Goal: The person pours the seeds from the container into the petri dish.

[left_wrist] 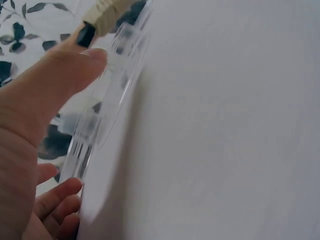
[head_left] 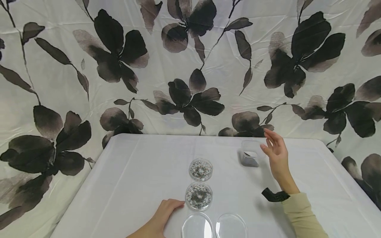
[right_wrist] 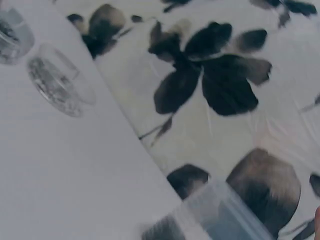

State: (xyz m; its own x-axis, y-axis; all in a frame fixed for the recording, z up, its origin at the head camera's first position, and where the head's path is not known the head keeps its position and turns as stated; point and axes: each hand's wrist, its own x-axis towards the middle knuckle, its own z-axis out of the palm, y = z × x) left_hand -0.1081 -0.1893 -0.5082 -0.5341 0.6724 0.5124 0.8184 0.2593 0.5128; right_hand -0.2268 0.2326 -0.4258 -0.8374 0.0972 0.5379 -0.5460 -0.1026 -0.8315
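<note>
Two round clear petri dishes hold grey-and-white speckled bits. The farther dish (head_left: 200,169) stands directly behind the nearer dish (head_left: 198,196). My left hand (head_left: 162,216) lies at the table's near side, a fingertip right at the nearer dish's left rim. In the left wrist view its thumb (left_wrist: 70,70) is extended and its other fingers are loosely bent beside the clear dish walls. My right hand (head_left: 276,153) is raised just right of a clear plastic container (head_left: 250,161) with dark contents. Its fingers are loosely bent, with nothing between them.
Two clear round dishes or lids, a left one (head_left: 197,228) and a right one (head_left: 231,228), lie side by side at the near edge of view. A white table (head_left: 134,178) carries everything. Behind it hangs a floral cloth (head_left: 232,76).
</note>
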